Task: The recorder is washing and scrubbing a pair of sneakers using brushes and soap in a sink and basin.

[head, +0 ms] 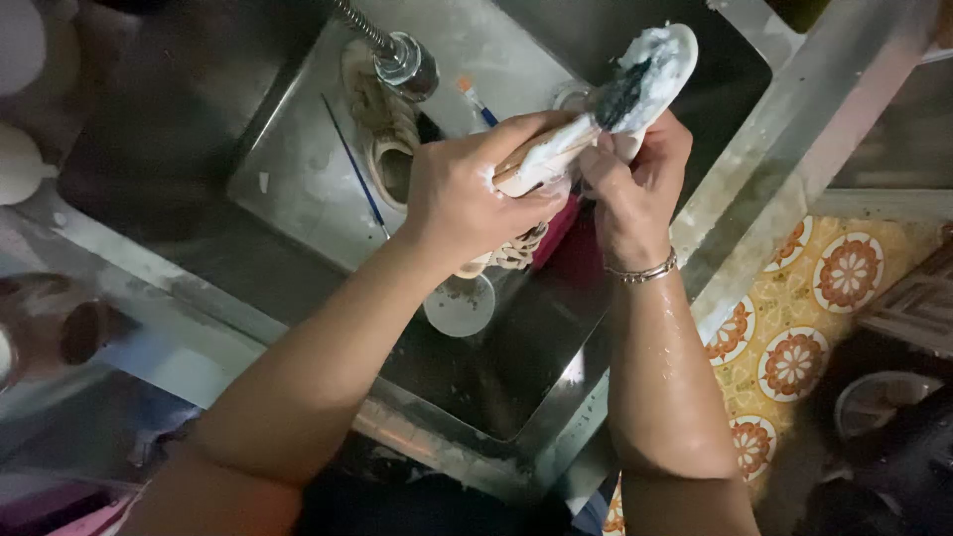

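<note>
Over a steel sink [556,337], the left hand [462,194] grips a soapy brush [556,149] — the right hand [635,184] holds a lathered white shoe [665,60], sole up.

No packages, labels, signs or screens show in this view

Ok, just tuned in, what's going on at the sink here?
A person is scrubbing a white shoe over a steel sink. The right hand holds the shoe sole-up, its sole covered in foam, while the left hand works a brush with dark bristles against it. A second, beige shoe lies in the basin below the tap, next to a thin blue stick. Both forearms look wet.
</note>
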